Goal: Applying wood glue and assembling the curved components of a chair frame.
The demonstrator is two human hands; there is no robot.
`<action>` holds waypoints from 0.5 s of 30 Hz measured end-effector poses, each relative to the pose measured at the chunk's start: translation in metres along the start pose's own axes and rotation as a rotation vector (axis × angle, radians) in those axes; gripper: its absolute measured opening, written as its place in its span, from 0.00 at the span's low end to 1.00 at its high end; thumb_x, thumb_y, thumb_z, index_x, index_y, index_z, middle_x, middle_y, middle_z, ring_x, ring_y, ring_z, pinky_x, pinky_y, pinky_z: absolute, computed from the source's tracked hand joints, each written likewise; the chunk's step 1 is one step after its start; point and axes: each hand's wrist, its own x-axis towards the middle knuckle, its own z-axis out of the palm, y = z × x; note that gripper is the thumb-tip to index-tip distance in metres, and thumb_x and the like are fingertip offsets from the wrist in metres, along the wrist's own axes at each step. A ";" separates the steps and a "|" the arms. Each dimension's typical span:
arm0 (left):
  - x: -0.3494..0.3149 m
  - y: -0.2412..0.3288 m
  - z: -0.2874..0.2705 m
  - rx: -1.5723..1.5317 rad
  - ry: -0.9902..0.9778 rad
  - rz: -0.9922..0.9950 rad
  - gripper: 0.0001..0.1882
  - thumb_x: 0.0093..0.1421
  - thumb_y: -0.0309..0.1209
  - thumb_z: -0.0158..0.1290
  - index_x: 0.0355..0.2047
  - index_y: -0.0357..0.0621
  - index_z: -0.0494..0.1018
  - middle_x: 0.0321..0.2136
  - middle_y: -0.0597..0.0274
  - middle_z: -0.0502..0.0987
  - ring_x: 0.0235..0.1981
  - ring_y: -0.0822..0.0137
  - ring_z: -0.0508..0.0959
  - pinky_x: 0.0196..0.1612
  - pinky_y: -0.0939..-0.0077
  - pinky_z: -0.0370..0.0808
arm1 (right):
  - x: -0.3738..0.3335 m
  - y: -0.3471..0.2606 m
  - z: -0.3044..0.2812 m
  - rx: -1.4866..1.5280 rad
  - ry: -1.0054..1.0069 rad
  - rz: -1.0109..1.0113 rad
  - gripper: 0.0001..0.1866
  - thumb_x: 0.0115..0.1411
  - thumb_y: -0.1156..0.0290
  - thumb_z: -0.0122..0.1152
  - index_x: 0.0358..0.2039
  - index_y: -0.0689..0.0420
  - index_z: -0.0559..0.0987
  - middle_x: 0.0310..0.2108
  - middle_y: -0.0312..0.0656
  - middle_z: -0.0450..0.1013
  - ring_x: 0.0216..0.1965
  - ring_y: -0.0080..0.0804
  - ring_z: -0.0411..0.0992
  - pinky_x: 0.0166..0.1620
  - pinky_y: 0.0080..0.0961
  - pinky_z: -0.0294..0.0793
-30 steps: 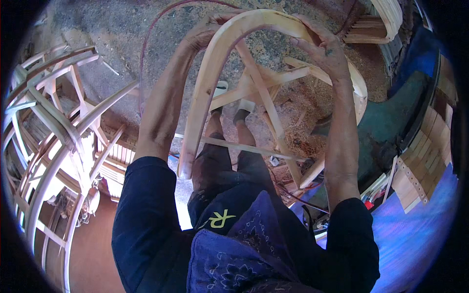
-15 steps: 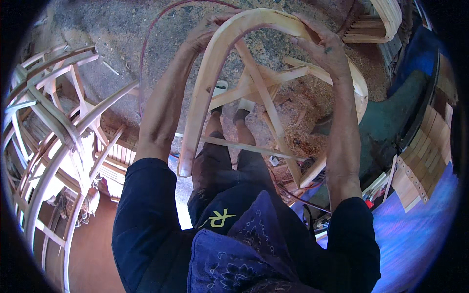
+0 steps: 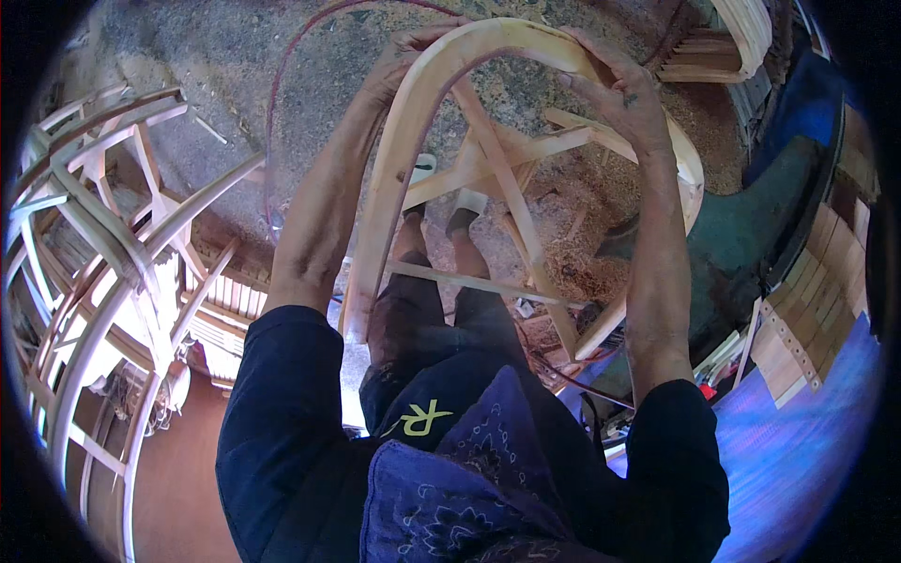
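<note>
I hold up a pale, unpainted wooden chair frame point(image 3: 395, 159) in front of me. It has a bent, U-shaped rail and crossing braces. My left hand point(image 3: 413, 49) is closed on the upper left of the bend, its fingers partly hidden behind the wood. At the upper right of the curve, my right hand point(image 3: 621, 92) grips the same rail, with the thumb on the near side. The rail's lower left end is blurred beside my left forearm. Through the frame, my legs and feet show below.
Similar bare wooden frames point(image 3: 155, 220) are piled at the left. Curved wooden pieces point(image 3: 721, 56) are stacked at the upper right. A dark red hose point(image 3: 277, 122) loops over the floor, where sawdust point(image 3: 587, 249) lies. A green machine-like surface point(image 3: 741, 235) and joined wood slats point(image 3: 817, 281) stand at the right.
The chair frame has tilted slightly, its lower left rail end swinging a little. Both hands keep nearly the same hold on the rail.
</note>
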 end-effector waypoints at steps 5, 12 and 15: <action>-0.003 -0.003 0.000 -0.034 0.022 -0.035 0.24 0.51 0.30 0.67 0.49 0.41 0.79 0.50 0.61 0.77 0.50 0.69 0.75 0.54 0.76 0.71 | 0.000 0.005 0.000 0.003 0.001 0.024 0.27 0.57 0.71 0.69 0.58 0.55 0.75 0.53 0.38 0.75 0.54 0.23 0.72 0.58 0.24 0.70; -0.008 0.006 0.011 -0.143 0.024 0.000 0.24 0.52 0.32 0.67 0.50 0.41 0.78 0.52 0.63 0.76 0.51 0.70 0.75 0.55 0.77 0.70 | -0.001 0.006 0.000 -0.078 0.021 0.027 0.27 0.56 0.71 0.70 0.57 0.54 0.76 0.53 0.39 0.75 0.55 0.26 0.72 0.58 0.26 0.70; -0.002 -0.007 -0.002 0.017 -0.016 0.046 0.24 0.53 0.33 0.67 0.50 0.41 0.78 0.52 0.62 0.76 0.52 0.69 0.74 0.56 0.76 0.70 | 0.000 0.003 0.001 -0.091 0.020 0.033 0.27 0.55 0.72 0.70 0.57 0.55 0.76 0.53 0.40 0.75 0.54 0.27 0.72 0.58 0.26 0.70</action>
